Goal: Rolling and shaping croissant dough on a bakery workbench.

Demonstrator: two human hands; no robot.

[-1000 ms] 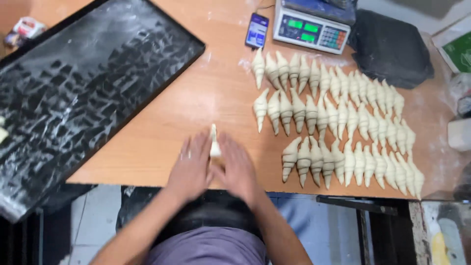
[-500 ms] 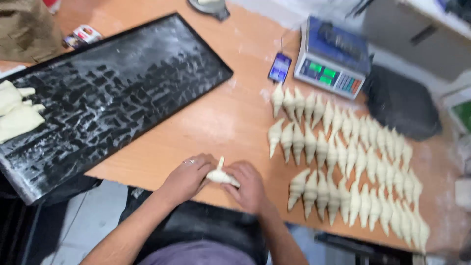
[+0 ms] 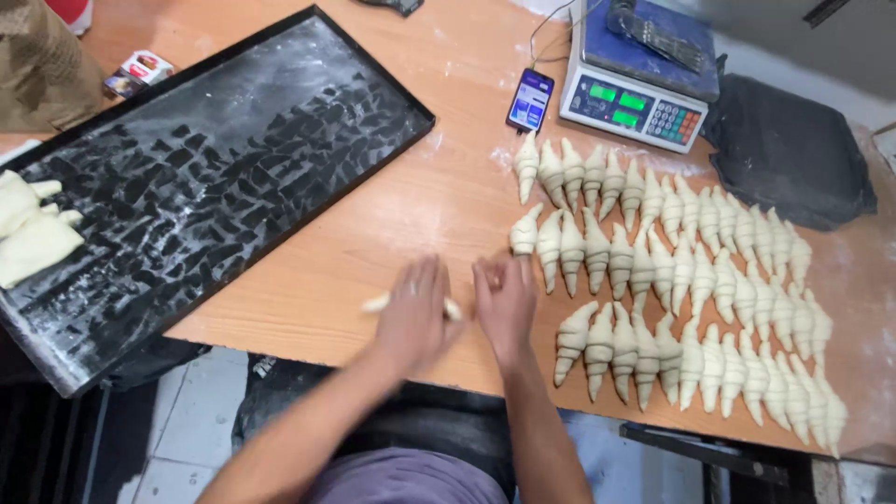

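Both hands press flat, fingers spread, on a pale, soft raw dough roll lying under the left hand and beside the right hand on the wooden tabletop. It looks light, squashy and easily dented; the thicker middle seems best for a gentle grip.

Wooden worktable above pale tiled floor

An orange wooden table carries a floured black baking tray. Three rows of shaped croissants, a phone, a digital scale and a dark bag lie beside it.
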